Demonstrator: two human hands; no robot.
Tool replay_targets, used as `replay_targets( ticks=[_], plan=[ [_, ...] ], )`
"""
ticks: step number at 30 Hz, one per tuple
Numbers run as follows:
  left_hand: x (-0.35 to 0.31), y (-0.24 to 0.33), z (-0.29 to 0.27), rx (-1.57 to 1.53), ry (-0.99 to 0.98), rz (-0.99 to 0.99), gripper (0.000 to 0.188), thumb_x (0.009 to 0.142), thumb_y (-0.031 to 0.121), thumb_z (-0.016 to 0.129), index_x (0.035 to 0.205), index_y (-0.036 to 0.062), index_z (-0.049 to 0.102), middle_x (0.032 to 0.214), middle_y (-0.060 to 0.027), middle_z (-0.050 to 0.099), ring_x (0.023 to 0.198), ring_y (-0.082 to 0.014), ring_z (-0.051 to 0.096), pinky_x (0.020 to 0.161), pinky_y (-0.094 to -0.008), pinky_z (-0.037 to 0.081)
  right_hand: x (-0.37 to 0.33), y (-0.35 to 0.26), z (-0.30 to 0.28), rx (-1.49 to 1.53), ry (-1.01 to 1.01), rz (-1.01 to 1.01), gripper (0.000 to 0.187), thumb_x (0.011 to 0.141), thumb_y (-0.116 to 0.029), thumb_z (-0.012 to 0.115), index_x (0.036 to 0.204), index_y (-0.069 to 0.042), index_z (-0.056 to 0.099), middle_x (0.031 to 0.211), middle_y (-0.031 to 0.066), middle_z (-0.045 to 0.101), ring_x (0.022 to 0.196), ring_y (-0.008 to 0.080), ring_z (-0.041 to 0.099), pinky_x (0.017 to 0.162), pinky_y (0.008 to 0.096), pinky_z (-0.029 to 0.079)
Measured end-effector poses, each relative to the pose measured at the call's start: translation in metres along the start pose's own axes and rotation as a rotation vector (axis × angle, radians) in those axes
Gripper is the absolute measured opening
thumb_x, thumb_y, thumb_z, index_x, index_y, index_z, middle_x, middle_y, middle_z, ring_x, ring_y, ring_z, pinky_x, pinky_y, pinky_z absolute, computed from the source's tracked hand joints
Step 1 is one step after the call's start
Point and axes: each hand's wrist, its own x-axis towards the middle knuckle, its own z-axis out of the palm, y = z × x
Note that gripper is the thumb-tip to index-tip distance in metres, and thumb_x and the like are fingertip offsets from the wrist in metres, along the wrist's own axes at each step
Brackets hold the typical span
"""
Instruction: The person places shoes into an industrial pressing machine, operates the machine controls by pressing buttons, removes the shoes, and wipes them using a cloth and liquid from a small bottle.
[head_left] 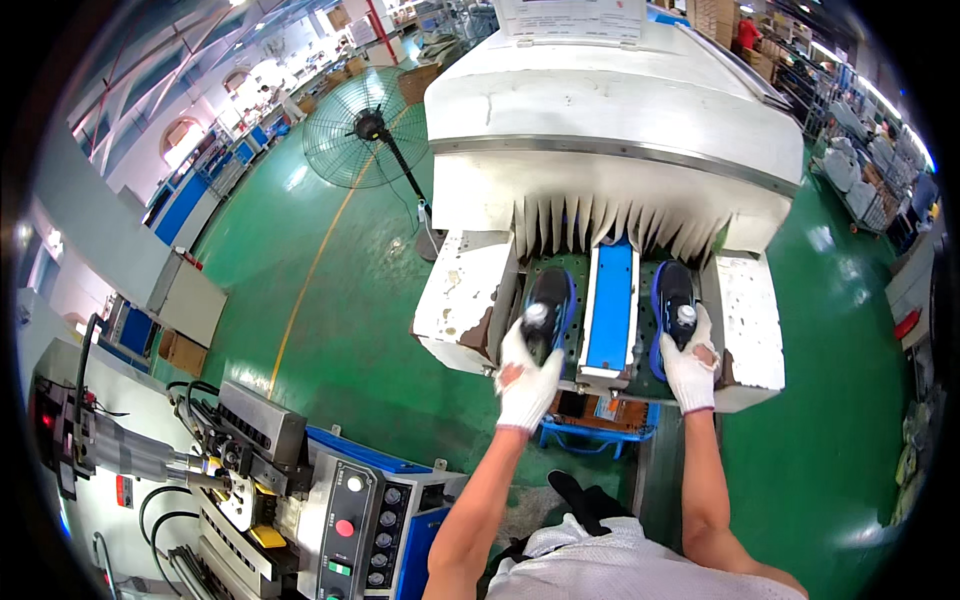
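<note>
My left hand (528,382), in a white work glove, is closed round the heel end of a black shoe with a blue sole (552,288). My right hand (690,372), gloved the same way, grips the heel of a matching shoe (677,283). A pale rounded piece (537,314) shows in the left shoe's opening, and a similar one (686,314) in the right shoe's. Both shoes point away from me on the green perforated tracks of a white machine (610,110). Their toes are close to its hanging strip curtain (610,222). My fingers' undersides are hidden.
A blue-topped divider (613,305) runs between the tracks, with worn white side housings (465,295) outside them. Below is a blue-framed cart (600,435). A control panel with buttons (350,530) stands at near left, and a floor fan (368,125) at far left.
</note>
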Motion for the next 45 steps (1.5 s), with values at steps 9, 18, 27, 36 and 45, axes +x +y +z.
replay_targets(
  ticks=[9,18,27,36,45],
  plan=[
    [0.151,-0.03,0.08,0.097,-0.05,0.051,0.074,0.088,0.033,0.067,0.146,-0.0036,0.041,0.141,-0.0277,0.05,0.133,-0.0414,0.047,0.111,-0.0469,0.039,0.148,-0.013,0.077,-0.351,-0.028,0.048,0.07,0.093,-0.037,0.065,0.15,-0.003,0.042,0.134,0.0286,0.06,0.128,0.0453,0.056,0.112,0.0487,0.038],
    [-0.247,-0.193,-0.086,0.29,-0.195,-0.474,0.04,0.102,0.038,0.052,0.123,0.0072,0.066,0.125,-0.0189,0.066,0.117,-0.0361,0.064,0.099,-0.0438,0.051,-0.117,-0.048,0.15,0.359,-1.282,-0.299,0.056,0.093,-0.014,0.069,0.143,0.001,0.049,0.136,0.0195,0.062,0.128,0.0271,0.058,0.111,0.0413,0.043],
    [-0.764,-0.145,-0.151,0.579,1.288,-1.737,0.036,0.094,0.039,0.061,0.115,0.0107,0.067,0.106,-0.0179,0.072,0.102,-0.0354,0.069,0.09,-0.045,0.053,-0.341,-0.023,0.228,-0.172,-2.007,-0.974,0.059,0.088,-0.027,0.072,0.136,0.003,0.055,0.126,0.0249,0.068,0.117,0.0365,0.066,0.101,0.0432,0.052],
    [-0.946,-0.159,-0.043,0.013,1.648,-1.985,0.069,0.088,0.029,0.072,0.149,0.0157,0.042,0.153,-0.0157,0.04,0.143,-0.0373,0.04,0.107,-0.0714,0.033,-0.473,-0.06,0.215,-0.629,-1.869,-1.499,0.058,0.084,-0.032,0.073,0.129,0.003,0.061,0.119,0.0249,0.07,0.114,0.0369,0.067,0.098,0.0442,0.052],
    [-1.225,-0.144,-0.146,0.38,1.709,-2.101,0.073,0.08,0.034,0.076,0.143,0.0101,0.046,0.142,-0.0213,0.053,0.128,-0.0389,0.054,0.101,-0.0571,0.045,-0.503,-0.08,0.213,-0.991,-1.883,-1.424,0.064,0.089,-0.029,0.077,0.142,-0.001,0.054,0.138,0.0204,0.062,0.122,0.0265,0.062,0.101,0.0382,0.05]
  ],
)
